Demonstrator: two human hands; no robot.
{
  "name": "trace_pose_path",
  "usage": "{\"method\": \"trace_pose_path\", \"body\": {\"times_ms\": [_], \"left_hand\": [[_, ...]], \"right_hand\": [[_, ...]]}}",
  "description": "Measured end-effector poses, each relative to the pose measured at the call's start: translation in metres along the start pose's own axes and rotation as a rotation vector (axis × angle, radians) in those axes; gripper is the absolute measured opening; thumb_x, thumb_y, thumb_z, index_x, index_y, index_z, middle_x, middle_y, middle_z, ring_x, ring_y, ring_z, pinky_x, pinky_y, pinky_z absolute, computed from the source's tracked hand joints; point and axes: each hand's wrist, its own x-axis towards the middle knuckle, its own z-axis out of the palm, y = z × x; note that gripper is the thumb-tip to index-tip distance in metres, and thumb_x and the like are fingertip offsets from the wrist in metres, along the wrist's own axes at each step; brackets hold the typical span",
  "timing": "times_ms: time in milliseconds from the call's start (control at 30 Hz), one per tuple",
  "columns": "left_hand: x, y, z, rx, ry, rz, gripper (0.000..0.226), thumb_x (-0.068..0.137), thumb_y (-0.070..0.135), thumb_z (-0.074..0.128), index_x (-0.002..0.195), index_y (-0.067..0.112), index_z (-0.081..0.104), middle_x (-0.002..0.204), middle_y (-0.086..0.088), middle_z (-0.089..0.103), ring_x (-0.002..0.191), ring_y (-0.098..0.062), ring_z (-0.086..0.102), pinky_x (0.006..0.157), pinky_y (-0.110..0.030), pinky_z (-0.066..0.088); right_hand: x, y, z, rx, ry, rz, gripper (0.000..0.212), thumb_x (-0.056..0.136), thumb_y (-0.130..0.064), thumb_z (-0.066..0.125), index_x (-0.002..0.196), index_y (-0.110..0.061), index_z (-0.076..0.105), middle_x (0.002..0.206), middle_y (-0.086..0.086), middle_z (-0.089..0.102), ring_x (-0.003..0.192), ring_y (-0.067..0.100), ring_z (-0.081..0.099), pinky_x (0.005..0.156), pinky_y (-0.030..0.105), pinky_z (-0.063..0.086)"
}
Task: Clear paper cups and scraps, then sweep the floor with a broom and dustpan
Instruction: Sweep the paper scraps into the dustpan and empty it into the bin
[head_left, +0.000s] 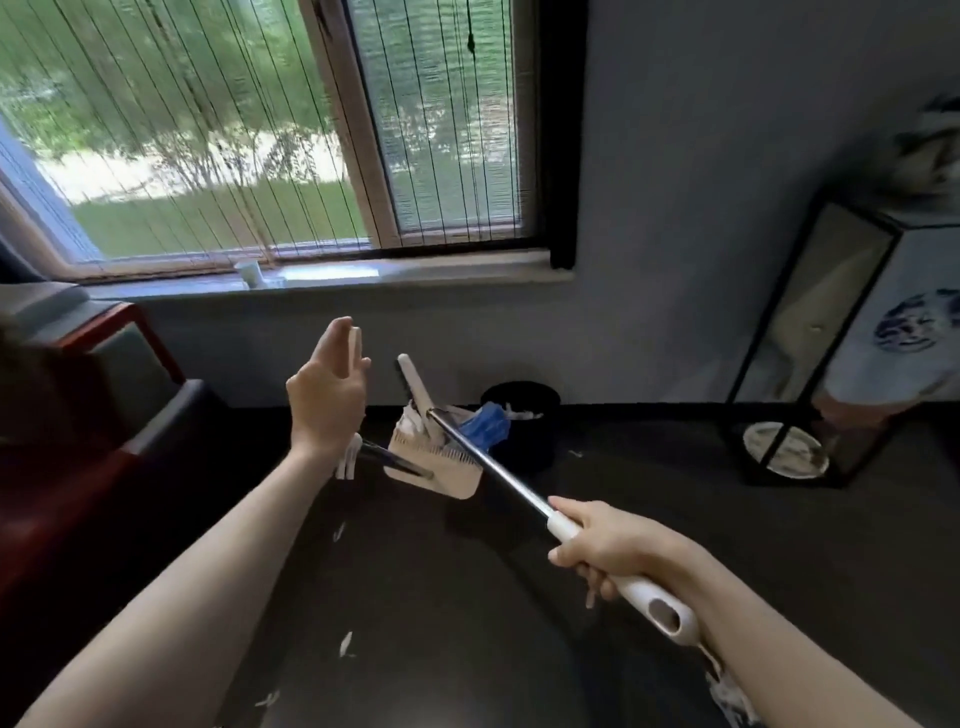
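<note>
While my right hand (597, 545) is curling its fingers round the handle of the dustpan (457, 483), the pan is hanging above the floor (467, 613) beside the black bin (535, 441); my left hand (327, 395) is hovering, fingers straight and together.

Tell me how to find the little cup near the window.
Start at the big window. On the pale sill under it, left of the middle frame post, stands a cup. It is tiny and white, unlike the big black bin down on the floor.
</note>
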Motion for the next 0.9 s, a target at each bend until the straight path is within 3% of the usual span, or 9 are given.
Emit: {"method": "trace_pose_path", "body": {"times_ms": [67, 167, 300, 367, 467, 600, 667, 767, 900], "left_hand": [[0.038, -0.017, 0.004, -0.02, -0.015, 0.085, 0.033, 0.094, 0.026, 0.06, 0.127, 0.028, 0.058, 0.094, 0.008, 0.07, 0.075, 0.001, 0.064, 0.075, -0.004, 0.047], [0.087, -0.034, 0.009, -0.114, -0.065, 0.069, 0.032, 0.095, 0.032, 0.058, 0.127, 0.03, 0.059, 0.1, 0.017, 0.067, 0.081, 0.011, 0.063, 0.071, 0.005, 0.039], [0.141, -0.049, 0.028, -0.163, -0.193, 0.077, 0.047, 0.091, 0.016, 0.064, 0.137, 0.022, 0.053, 0.117, 0.019, 0.057, 0.104, 0.003, 0.059, 0.086, 0.003, 0.037], [0.162, -0.053, 0.046, -0.161, -0.264, 0.127, 0.053, 0.089, 0.006, 0.066, 0.138, 0.018, 0.051, 0.119, 0.019, 0.052, 0.11, 0.001, 0.054, 0.093, -0.005, 0.037], [0.182, -0.053, 0.085, -0.104, -0.342, 0.202, 0.055, 0.087, 0.006, 0.068, 0.138, 0.019, 0.052, 0.122, 0.012, 0.057, 0.11, -0.005, 0.056, 0.09, -0.006, 0.038], [0.183, -0.059, 0.143, 0.025, -0.489, 0.327, 0.057, 0.086, 0.01, 0.068, 0.129, 0.043, 0.049, 0.106, -0.008, 0.07, 0.094, -0.024, 0.069, 0.08, -0.036, 0.055], [0.178, -0.064, 0.162, 0.026, -0.545, 0.397, 0.061, 0.085, 0.009, 0.066, 0.121, 0.052, 0.041, 0.1, -0.009, 0.069, 0.087, -0.027, 0.067, 0.076, -0.036, 0.055], [0.187, -0.063, 0.178, 0.035, -0.615, 0.458, 0.053, 0.085, 0.013, 0.064, 0.114, 0.051, 0.041, 0.096, -0.008, 0.067, 0.083, -0.028, 0.066, 0.072, -0.033, 0.053], [0.2, -0.062, 0.181, -0.054, -0.755, 0.41, 0.044, 0.085, 0.04, 0.068, 0.125, 0.052, 0.052, 0.104, 0.005, 0.067, 0.09, -0.012, 0.065, 0.082, -0.028, 0.051]], "right_hand": [[0.026, -0.021, 0.009, 0.05, 0.031, -0.011, 0.081, 0.09, -0.011, 0.059, 0.152, -0.036, 0.014, 0.053, -0.003, 0.054, 0.041, 0.006, 0.051, 0.044, 0.023, 0.046], [0.059, -0.055, 0.018, 0.122, 0.079, -0.016, 0.08, 0.091, -0.009, 0.058, 0.152, -0.035, 0.013, 0.051, -0.003, 0.052, 0.041, 0.006, 0.049, 0.043, 0.023, 0.045], [0.093, -0.081, 0.021, 0.219, 0.133, -0.022, 0.079, 0.091, -0.007, 0.057, 0.153, -0.033, 0.014, 0.051, -0.003, 0.049, 0.04, 0.007, 0.047, 0.041, 0.022, 0.042], [0.106, -0.087, 0.016, 0.258, 0.152, -0.005, 0.08, 0.092, -0.007, 0.056, 0.153, -0.032, 0.012, 0.049, -0.003, 0.049, 0.041, 0.008, 0.047, 0.042, 0.021, 0.042], [0.132, -0.09, 0.006, 0.349, 0.186, 0.015, 0.079, 0.093, -0.006, 0.055, 0.154, -0.029, 0.01, 0.053, 0.001, 0.046, 0.043, 0.009, 0.045, 0.041, 0.02, 0.041], [0.162, -0.089, -0.008, 0.499, 0.229, 0.047, 0.08, 0.093, -0.003, 0.055, 0.154, -0.029, 0.011, 0.049, 0.0, 0.043, 0.039, 0.008, 0.041, 0.036, 0.019, 0.035], [0.171, -0.086, -0.014, 0.531, 0.244, 0.054, 0.08, 0.092, -0.003, 0.056, 0.154, -0.025, 0.011, 0.047, 0.0, 0.045, 0.037, 0.008, 0.042, 0.035, 0.019, 0.035], [0.177, -0.086, -0.027, 0.738, 0.226, 0.06, 0.077, 0.094, 0.001, 0.052, 0.153, -0.026, 0.011, 0.053, 0.002, 0.038, 0.036, 0.007, 0.037, 0.032, 0.017, 0.032], [0.182, -0.087, -0.032, 0.912, 0.23, 0.065, 0.077, 0.095, 0.003, 0.052, 0.153, -0.028, 0.011, 0.053, 0.001, 0.035, 0.034, 0.006, 0.035, 0.029, 0.016, 0.031]]}}
